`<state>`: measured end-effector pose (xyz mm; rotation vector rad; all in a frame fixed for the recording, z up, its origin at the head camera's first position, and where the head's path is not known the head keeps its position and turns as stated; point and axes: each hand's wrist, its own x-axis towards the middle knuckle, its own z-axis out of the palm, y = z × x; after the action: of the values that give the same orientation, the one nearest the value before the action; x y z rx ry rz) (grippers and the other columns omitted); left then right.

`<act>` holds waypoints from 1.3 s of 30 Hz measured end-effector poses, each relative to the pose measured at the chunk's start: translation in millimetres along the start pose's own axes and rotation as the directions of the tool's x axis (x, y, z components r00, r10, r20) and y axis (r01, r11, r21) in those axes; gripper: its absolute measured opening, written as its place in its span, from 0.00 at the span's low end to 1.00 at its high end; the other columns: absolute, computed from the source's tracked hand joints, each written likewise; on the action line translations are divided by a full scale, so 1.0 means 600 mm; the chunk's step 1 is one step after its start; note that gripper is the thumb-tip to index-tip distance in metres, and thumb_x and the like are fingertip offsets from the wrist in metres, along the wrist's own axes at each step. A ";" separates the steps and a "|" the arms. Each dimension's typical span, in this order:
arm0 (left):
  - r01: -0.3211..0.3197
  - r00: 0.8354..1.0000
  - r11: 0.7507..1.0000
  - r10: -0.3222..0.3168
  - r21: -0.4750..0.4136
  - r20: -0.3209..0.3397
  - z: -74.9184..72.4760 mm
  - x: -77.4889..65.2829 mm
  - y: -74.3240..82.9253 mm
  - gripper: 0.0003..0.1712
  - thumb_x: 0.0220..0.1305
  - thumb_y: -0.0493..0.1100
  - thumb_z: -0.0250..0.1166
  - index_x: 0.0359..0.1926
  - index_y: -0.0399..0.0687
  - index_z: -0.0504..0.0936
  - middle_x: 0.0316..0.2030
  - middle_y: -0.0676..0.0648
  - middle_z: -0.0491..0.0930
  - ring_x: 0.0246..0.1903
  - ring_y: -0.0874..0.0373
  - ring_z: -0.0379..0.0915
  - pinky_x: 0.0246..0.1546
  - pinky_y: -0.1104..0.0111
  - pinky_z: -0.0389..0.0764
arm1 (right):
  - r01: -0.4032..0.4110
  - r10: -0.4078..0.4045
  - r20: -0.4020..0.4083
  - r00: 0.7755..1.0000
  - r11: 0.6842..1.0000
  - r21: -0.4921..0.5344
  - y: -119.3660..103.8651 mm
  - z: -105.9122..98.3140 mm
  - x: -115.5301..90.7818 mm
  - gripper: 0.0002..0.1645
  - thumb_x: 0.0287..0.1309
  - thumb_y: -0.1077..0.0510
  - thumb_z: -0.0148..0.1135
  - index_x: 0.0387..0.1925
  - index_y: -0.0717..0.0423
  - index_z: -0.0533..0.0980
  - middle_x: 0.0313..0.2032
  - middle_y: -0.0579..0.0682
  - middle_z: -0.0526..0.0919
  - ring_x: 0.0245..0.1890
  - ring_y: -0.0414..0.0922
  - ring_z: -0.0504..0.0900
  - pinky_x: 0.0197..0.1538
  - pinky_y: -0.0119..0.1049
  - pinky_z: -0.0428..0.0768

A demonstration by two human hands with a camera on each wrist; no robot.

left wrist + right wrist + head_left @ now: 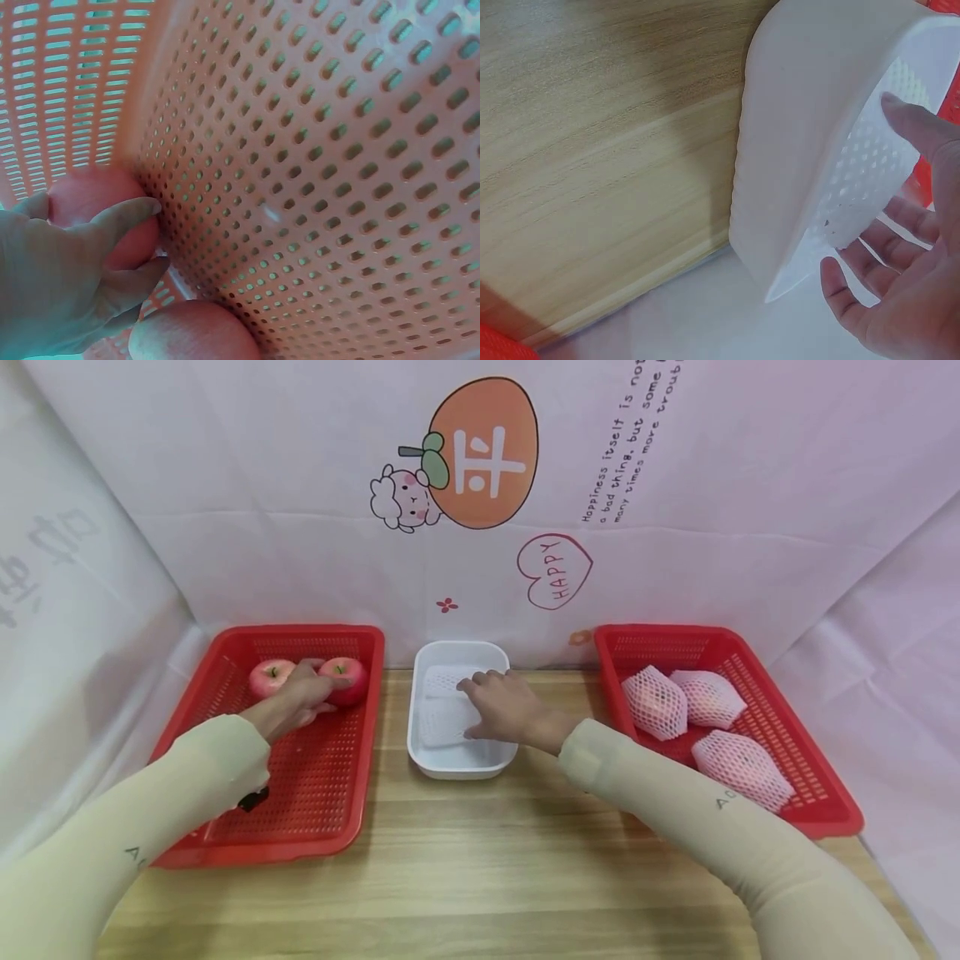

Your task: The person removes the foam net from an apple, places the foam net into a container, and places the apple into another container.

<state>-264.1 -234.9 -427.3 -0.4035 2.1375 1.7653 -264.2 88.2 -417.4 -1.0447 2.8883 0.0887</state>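
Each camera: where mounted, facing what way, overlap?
Head: on head, forward-down at white rectangular plastic tray between two red perforated plastic baskets; left hand, right hand, cream sleeves show.
Left: on wrist, into left basket at round red apples; left hand shows.
Right: on wrist, at tray's side; right hand shows.
Head, right both show tray.
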 end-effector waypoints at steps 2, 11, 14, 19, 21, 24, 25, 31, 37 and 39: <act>-0.002 1.000 1.000 0.002 0.007 -0.004 -0.002 0.000 -0.001 0.46 0.80 0.36 0.56 0.83 0.31 0.35 0.81 0.32 0.43 0.75 0.42 0.57 0.72 0.50 0.73 | -0.004 0.004 -0.010 1.000 1.000 0.012 0.002 -0.002 -0.002 0.46 0.54 0.37 0.81 0.68 0.53 0.76 0.57 0.54 0.84 0.56 0.54 0.82 0.59 0.54 0.82; 0.023 0.998 0.999 -0.020 0.046 -0.067 0.004 -0.012 0.003 0.54 0.77 0.39 0.61 0.84 0.37 0.31 0.83 0.34 0.40 0.75 0.42 0.58 0.70 0.47 0.75 | 0.001 0.000 -0.021 1.000 0.998 0.063 0.001 -0.007 -0.007 0.46 0.56 0.37 0.79 0.70 0.51 0.75 0.64 0.56 0.79 0.63 0.55 0.77 0.64 0.55 0.79; 0.031 0.996 0.995 -0.023 0.090 -0.084 0.005 -0.017 0.007 0.55 0.76 0.42 0.64 0.84 0.39 0.33 0.83 0.35 0.44 0.74 0.42 0.59 0.71 0.47 0.74 | 0.000 0.002 -0.028 1.000 0.998 0.067 0.000 -0.009 -0.008 0.46 0.56 0.37 0.79 0.71 0.51 0.75 0.64 0.56 0.79 0.63 0.55 0.77 0.64 0.55 0.79; 0.017 0.996 0.986 -0.002 0.168 -0.092 0.006 -0.024 0.012 0.56 0.76 0.47 0.65 0.84 0.38 0.35 0.83 0.34 0.43 0.78 0.39 0.52 0.76 0.44 0.65 | -0.013 0.016 -0.039 0.999 0.998 0.065 0.000 -0.011 -0.010 0.46 0.56 0.38 0.80 0.71 0.51 0.75 0.64 0.55 0.79 0.64 0.54 0.76 0.65 0.56 0.78; 0.004 0.995 0.981 0.016 0.192 -0.100 0.005 -0.026 0.011 0.57 0.76 0.48 0.65 0.84 0.38 0.33 0.83 0.33 0.42 0.79 0.37 0.49 0.78 0.43 0.60 | -0.010 0.013 -0.042 0.999 0.998 0.066 0.000 -0.012 -0.011 0.46 0.56 0.38 0.79 0.71 0.52 0.75 0.64 0.55 0.79 0.64 0.54 0.76 0.65 0.56 0.79; -0.015 0.992 0.977 0.041 0.214 -0.116 0.004 -0.029 0.008 0.57 0.76 0.47 0.65 0.84 0.38 0.32 0.83 0.32 0.42 0.80 0.36 0.47 0.79 0.42 0.57 | -0.003 0.006 -0.043 0.999 0.997 0.072 0.000 -0.014 -0.014 0.46 0.56 0.38 0.79 0.71 0.52 0.75 0.64 0.55 0.79 0.63 0.55 0.77 0.64 0.56 0.79; -0.024 0.992 0.975 0.050 0.220 -0.118 0.004 -0.030 0.008 0.57 0.76 0.47 0.65 0.84 0.38 0.32 0.83 0.32 0.41 0.80 0.36 0.47 0.79 0.41 0.56 | -0.003 0.006 -0.040 0.999 0.997 0.074 0.001 -0.015 -0.015 0.46 0.56 0.38 0.79 0.71 0.52 0.74 0.64 0.55 0.79 0.63 0.55 0.76 0.64 0.56 0.79; -0.061 0.990 0.970 0.090 0.236 -0.113 0.006 -0.039 0.010 0.58 0.75 0.45 0.65 0.84 0.38 0.31 0.83 0.30 0.40 0.80 0.36 0.45 0.79 0.42 0.55 | -0.017 0.019 -0.025 1.000 0.995 0.093 0.003 -0.029 -0.024 0.47 0.57 0.38 0.79 0.72 0.51 0.73 0.66 0.56 0.77 0.64 0.54 0.76 0.68 0.57 0.77; -0.082 0.988 0.961 0.113 0.264 -0.102 0.009 -0.053 0.015 0.58 0.75 0.46 0.66 0.84 0.39 0.32 0.83 0.30 0.42 0.80 0.34 0.48 0.78 0.41 0.58 | -0.010 0.015 -0.040 0.999 0.995 0.101 0.011 -0.053 -0.038 0.46 0.58 0.38 0.78 0.72 0.51 0.73 0.66 0.56 0.77 0.64 0.55 0.77 0.68 0.57 0.77; -0.095 0.987 0.958 0.126 0.270 -0.100 0.012 -0.057 0.017 0.58 0.75 0.47 0.66 0.84 0.39 0.33 0.82 0.30 0.43 0.80 0.35 0.48 0.78 0.42 0.58 | -0.007 0.013 -0.053 0.998 0.995 0.102 0.015 -0.062 -0.045 0.46 0.58 0.38 0.77 0.72 0.51 0.73 0.66 0.56 0.77 0.65 0.55 0.76 0.67 0.57 0.78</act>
<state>-236.8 -225.8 -405.0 -0.3288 2.4824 1.5143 -251.3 109.3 -377.8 -1.0309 2.9109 -0.0865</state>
